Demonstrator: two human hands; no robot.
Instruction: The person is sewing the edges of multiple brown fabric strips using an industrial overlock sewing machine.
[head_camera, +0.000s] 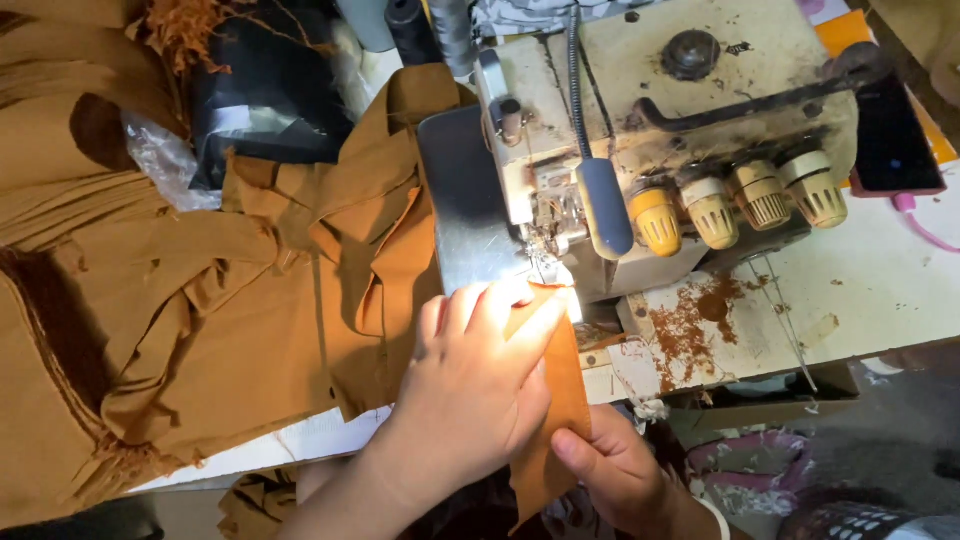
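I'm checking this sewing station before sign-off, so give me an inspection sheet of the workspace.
Surface: white table, stained with rusty brown marks near the machine.
Job's things: brown fabric strip fed under the sewing machine presser area.
Clutter: heap of brown garments; clear plastic wrap; dark bag.
Hands: left hand lies flat on the strip; right hand pinches its lower edge.
Cables: pink cable from a dark phone.
Surroundings: thread cones behind the machine; floor dim.
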